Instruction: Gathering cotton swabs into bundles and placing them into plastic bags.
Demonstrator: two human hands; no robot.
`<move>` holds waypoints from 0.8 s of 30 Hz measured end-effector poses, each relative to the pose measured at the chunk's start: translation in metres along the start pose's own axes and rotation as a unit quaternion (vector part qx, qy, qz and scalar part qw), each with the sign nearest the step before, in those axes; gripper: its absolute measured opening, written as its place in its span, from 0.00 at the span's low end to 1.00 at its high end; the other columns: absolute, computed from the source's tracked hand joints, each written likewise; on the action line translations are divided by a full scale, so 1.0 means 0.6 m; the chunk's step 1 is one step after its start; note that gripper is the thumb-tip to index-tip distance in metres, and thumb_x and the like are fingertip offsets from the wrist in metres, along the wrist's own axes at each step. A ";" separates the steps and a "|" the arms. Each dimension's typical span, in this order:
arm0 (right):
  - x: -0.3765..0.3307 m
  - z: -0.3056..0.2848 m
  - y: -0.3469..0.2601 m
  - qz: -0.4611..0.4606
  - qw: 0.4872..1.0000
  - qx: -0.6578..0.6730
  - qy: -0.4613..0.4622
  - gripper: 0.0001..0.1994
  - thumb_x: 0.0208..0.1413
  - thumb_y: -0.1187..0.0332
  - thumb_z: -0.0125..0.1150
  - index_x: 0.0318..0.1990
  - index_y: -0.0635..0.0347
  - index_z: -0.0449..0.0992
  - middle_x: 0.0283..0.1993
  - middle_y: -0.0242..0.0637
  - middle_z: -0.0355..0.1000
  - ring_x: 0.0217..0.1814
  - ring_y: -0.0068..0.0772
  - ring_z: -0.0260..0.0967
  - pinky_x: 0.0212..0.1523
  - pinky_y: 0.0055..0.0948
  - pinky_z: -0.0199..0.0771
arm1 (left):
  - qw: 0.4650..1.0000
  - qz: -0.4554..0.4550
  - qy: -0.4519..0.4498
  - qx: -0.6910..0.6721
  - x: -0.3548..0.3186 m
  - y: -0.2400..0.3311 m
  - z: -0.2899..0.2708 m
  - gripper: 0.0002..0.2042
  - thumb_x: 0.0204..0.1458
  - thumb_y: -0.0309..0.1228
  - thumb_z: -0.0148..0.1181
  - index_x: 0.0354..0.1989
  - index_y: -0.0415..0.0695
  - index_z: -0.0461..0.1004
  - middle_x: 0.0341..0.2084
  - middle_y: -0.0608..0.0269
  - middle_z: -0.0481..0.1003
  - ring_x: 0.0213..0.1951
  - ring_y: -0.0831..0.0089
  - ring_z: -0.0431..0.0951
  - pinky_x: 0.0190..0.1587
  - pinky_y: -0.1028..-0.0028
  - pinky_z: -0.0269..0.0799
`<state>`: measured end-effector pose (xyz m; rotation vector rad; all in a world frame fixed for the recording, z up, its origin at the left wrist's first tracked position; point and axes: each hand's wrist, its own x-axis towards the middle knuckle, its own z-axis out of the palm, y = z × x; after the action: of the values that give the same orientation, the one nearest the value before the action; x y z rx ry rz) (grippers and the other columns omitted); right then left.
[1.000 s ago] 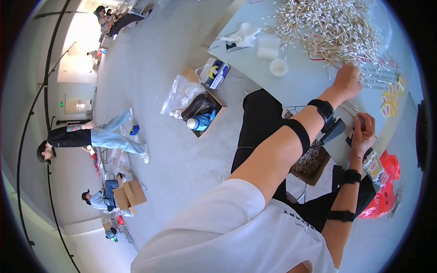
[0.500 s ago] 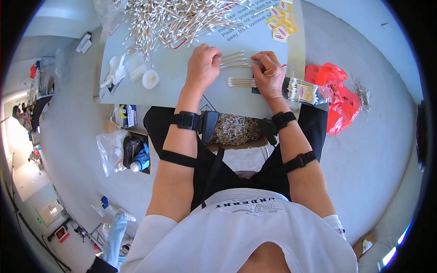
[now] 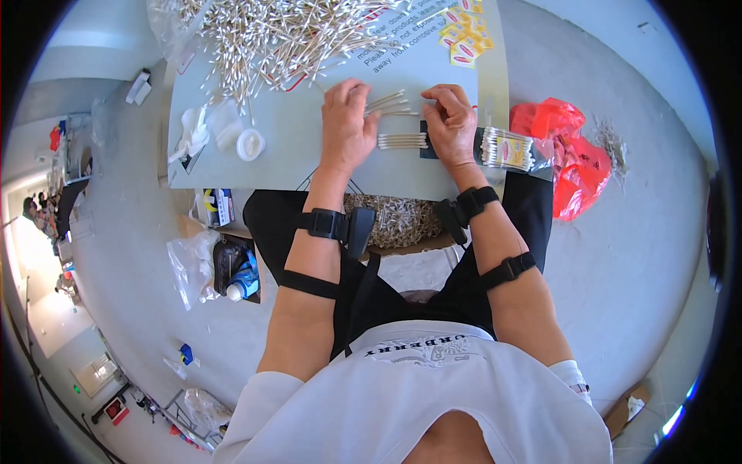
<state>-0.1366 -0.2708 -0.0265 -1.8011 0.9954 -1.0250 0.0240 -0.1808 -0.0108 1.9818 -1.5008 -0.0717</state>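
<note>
A few white-tipped cotton swabs [image 3: 389, 101] fan out to the right from between the thumb and bent fingers of my left hand [image 3: 345, 127]. Across from their tips is my right hand [image 3: 452, 124], fingers curled in; whatever it may hold is hidden. Below the fanned swabs lies a neat row of swabs [image 3: 400, 141], side by side on the table, its right end at a dark strip [image 3: 424, 140] partly under my right hand. Just right of that wrist, a clear packet of swabs [image 3: 506, 149] with a yellow label lies at the table's near edge.
Loose swabs [image 3: 278, 39] are heaped at the far side of the table [image 3: 301, 158]. Yellow labels [image 3: 465, 39] lie far right. A small round tub [image 3: 250, 145] stands on the left. Red plastic bags [image 3: 576, 166] hang beside the right edge. A box of swabs [image 3: 402, 220] sits below the table.
My left hand has shifted slightly, its thumb now lower and further from the fingers. The fanned swabs have tilted, and their tips are a little apart from my right hand.
</note>
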 end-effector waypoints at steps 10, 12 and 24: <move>-0.001 -0.007 0.010 -0.036 0.995 0.068 0.066 0.06 0.57 0.76 0.54 0.41 0.65 0.75 0.48 0.42 0.72 0.45 0.34 0.72 0.45 0.27 0.72 | 0.976 0.038 -0.180 0.115 -0.041 0.059 0.029 0.36 0.58 0.54 0.43 0.69 0.41 0.50 0.70 0.52 0.47 0.72 0.60 0.43 0.71 0.55 0.33; -0.008 -0.003 0.003 -0.025 0.996 0.062 0.058 0.06 0.57 0.76 0.54 0.41 0.65 0.75 0.47 0.42 0.72 0.44 0.34 0.72 0.45 0.28 0.72 | 0.974 0.082 -0.187 0.100 -0.043 0.065 0.031 0.37 0.57 0.53 0.46 0.69 0.41 0.50 0.70 0.53 0.48 0.72 0.60 0.44 0.71 0.55 0.34; 0.153 0.052 -0.001 -0.076 0.978 -0.187 -0.048 0.16 0.41 0.63 0.69 0.39 0.59 0.79 0.44 0.42 0.70 0.52 0.49 0.65 0.52 0.43 0.68 | 0.995 0.017 -0.050 0.087 0.039 -0.032 0.021 0.31 0.58 0.37 0.51 0.68 0.41 0.51 0.68 0.51 0.50 0.70 0.54 0.47 0.69 0.51 0.39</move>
<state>-0.0758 -0.3448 -0.0126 -2.2431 1.0553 -0.8709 0.0431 -0.2042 -0.0232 2.1172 -1.6539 -0.0270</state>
